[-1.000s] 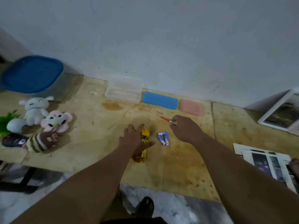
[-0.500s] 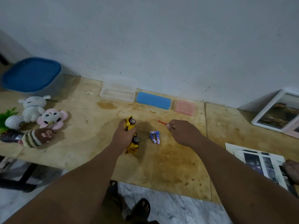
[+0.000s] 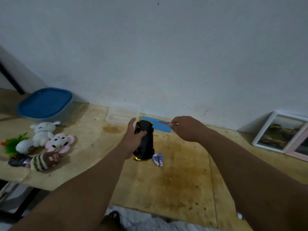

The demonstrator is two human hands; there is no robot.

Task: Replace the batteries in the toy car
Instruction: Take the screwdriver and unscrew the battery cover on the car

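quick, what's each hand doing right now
Left hand: grips the toy car, black underside facing the camera.
Right hand: pinches the small red screwdriver, tip pointing toward the car.

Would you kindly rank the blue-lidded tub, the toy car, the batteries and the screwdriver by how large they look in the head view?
1. blue-lidded tub, though farther away
2. toy car, held up nearer the camera, so its lead over the rest is inflated
3. batteries and screwdriver: both small, too alike to rank
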